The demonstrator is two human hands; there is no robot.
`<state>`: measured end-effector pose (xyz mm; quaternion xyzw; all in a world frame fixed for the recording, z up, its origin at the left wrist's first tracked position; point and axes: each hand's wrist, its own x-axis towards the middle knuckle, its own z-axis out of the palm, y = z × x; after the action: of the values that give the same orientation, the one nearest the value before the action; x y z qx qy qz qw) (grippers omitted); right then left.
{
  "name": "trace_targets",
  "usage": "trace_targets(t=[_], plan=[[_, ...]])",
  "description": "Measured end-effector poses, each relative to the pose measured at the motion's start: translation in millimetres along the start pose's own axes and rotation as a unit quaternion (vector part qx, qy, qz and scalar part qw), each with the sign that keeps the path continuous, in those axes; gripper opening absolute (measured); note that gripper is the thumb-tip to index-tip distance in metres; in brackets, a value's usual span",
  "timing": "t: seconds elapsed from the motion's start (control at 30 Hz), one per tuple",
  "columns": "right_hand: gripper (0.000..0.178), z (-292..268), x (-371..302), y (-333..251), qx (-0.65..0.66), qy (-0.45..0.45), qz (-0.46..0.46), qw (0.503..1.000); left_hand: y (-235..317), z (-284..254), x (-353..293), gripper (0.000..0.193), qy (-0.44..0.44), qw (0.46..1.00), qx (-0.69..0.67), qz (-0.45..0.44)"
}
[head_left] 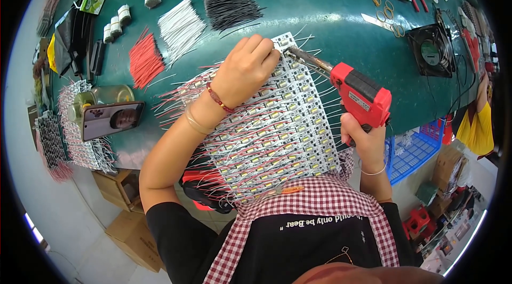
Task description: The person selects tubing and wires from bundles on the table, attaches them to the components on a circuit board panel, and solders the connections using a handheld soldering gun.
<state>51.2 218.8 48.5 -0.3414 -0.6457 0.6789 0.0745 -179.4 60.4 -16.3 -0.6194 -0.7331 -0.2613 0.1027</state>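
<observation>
A large white panel of small LED boards (312, 124) lies before me, its near end against my checked apron. Rows of thin red and white wires stick out from its left side. My right hand (368, 143) grips the handle of a red and black soldering gun (358, 92). The gun's metal tip (298, 55) meets the panel's far end. Beside that tip, my left hand (250, 68) has its fingers pinched together at the far edge of the panel. What lies between those fingertips is too small to make out.
Beyond the panel lie piles of red wires (145, 60), white wires (181, 28) and black wires (232, 6). A phone (113, 120) leans on a jar at left. Scissors (385, 20) and a black fan (431, 52) are at right. Another person's yellow sleeve (476, 129) shows at far right.
</observation>
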Motion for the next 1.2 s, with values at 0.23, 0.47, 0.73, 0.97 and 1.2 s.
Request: trace_targets(t=[0.23, 0.47, 0.73, 0.97, 1.2], plan=[[0.016, 0.0, 0.4, -0.4, -0.034, -0.009, 0.007, 0.999, 0.1, 1.1, -0.5, 0.022, -0.008, 1.0, 0.006, 0.001], [0.015, 1.0, -2.3, -0.6, -0.057, -0.016, -0.032, 0.998, 0.5, 0.7, -0.5, 0.022, -0.013, 1.0, 0.01, 0.004], [0.018, 0.9, -1.2, -2.0, -0.036, -0.013, -0.004, 0.999, 0.5, 1.2, -1.4, 0.023, -0.014, 1.0, 0.016, 0.01], [0.016, 0.8, -0.6, 5.1, -0.088, -0.01, -0.059, 0.994, 0.9, 1.6, -0.5, 0.023, -0.009, 1.0, 0.019, 0.012], [0.018, -0.3, -3.4, -4.2, -0.02, 0.004, -0.023, 1.0, 1.1, 2.5, -1.4, 0.023, -0.012, 1.0, 0.02, 0.012]])
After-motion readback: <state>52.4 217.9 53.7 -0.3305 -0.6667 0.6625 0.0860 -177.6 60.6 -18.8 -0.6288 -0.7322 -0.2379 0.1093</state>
